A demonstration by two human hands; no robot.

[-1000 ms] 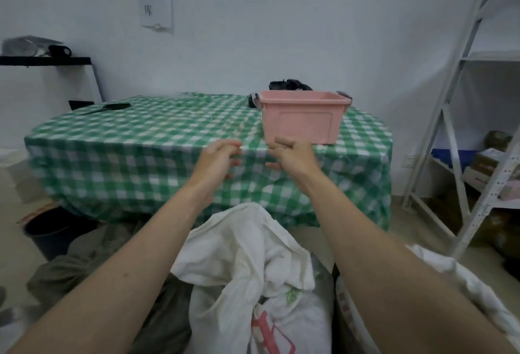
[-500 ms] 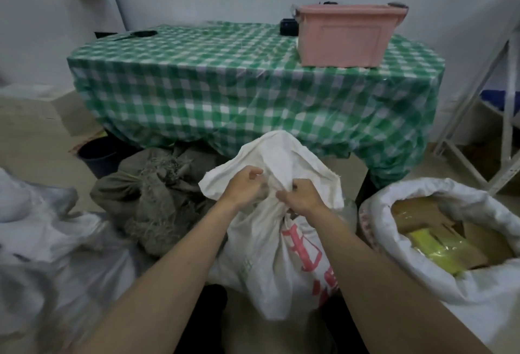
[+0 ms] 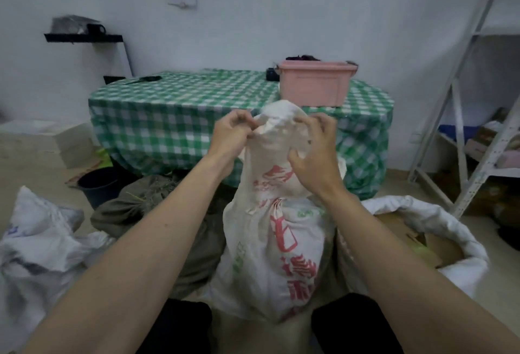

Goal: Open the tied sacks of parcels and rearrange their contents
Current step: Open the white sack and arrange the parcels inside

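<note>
Head view shows the sack [image 3: 270, 241] upright on the floor between the knees, in front of the table [image 3: 174, 117], its neck cinched by a tie [image 3: 277, 202] well below both hands. The left hand [image 3: 229, 135] pinches the loose mouth fabric with curled fingers; the right hand [image 3: 313, 153] curls round the bunched top. Pulling the flap will not, I judge, free the knot: better to keep one hand steadying the neck and bring the other down to the tie, working it loose gently so the woven cloth does not tear. An open sack [image 3: 439, 218] stands to the right.
</note>
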